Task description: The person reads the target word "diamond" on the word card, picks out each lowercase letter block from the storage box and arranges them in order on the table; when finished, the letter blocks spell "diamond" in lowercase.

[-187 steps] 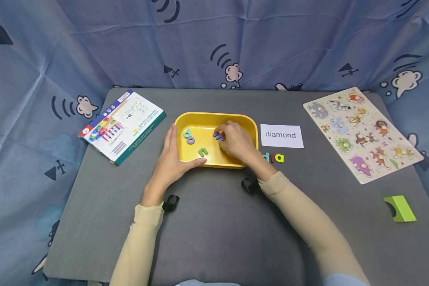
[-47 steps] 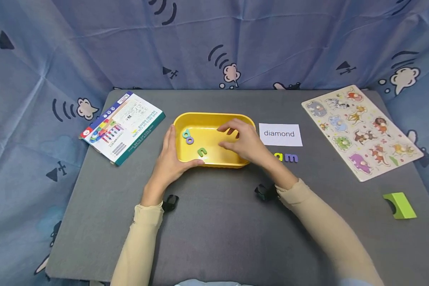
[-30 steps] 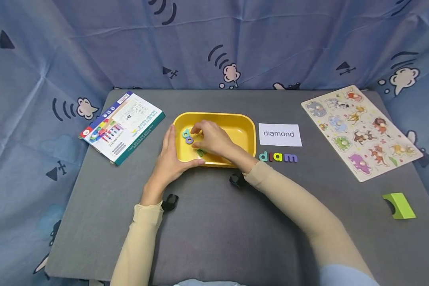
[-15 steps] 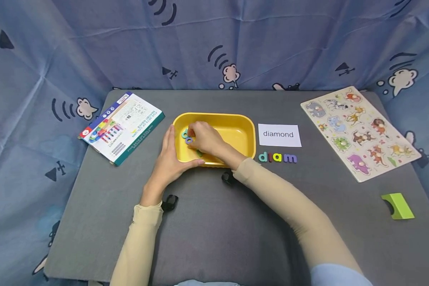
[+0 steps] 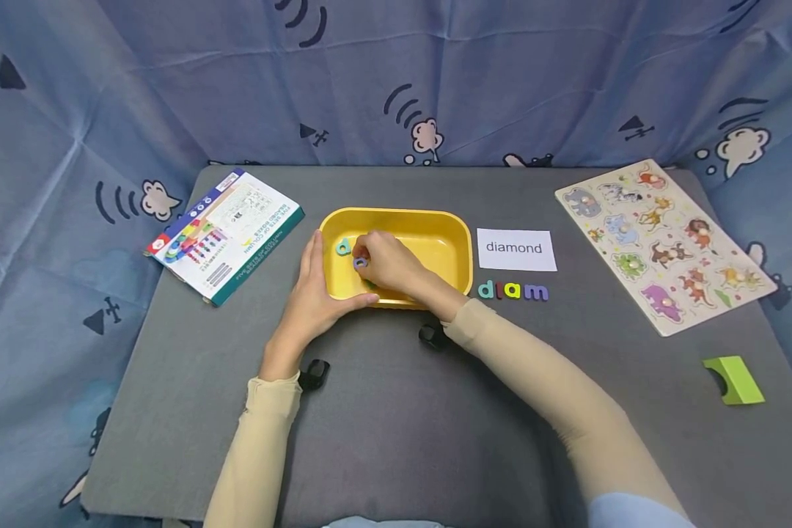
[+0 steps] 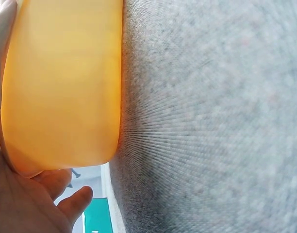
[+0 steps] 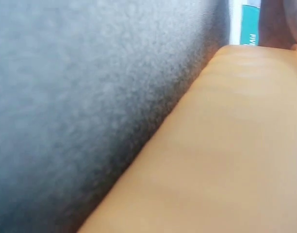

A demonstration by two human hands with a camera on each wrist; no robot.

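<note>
My right hand (image 5: 389,260) is inside the yellow tray (image 5: 442,242), pinching a small purple letter o (image 5: 360,262) between thumb and fingers. Beside it on the tray floor lies a teal letter (image 5: 343,247). A green letter (image 5: 367,283) is mostly hidden under the right hand. My left hand (image 5: 312,286) holds the tray's near left corner, thumb along the front rim and fingers against the left end; the left wrist view shows this hand (image 6: 27,204) at the orange-looking tray wall (image 6: 63,87). The right wrist view has only the tray wall (image 7: 221,145), not the letter.
Right of the tray, colored letters reading "diam" (image 5: 512,291) lie below a white card (image 5: 516,250) printed "diamond". An animal puzzle board (image 5: 666,246) is at the far right, above a green arch block (image 5: 739,381). A flat box (image 5: 227,235) lies at the left.
A purple m has joined the letter row on the table. My right hand has returned to the tray's left side and taken hold of the purple o, shifting it slightly rightward. The left hand stays put.
</note>
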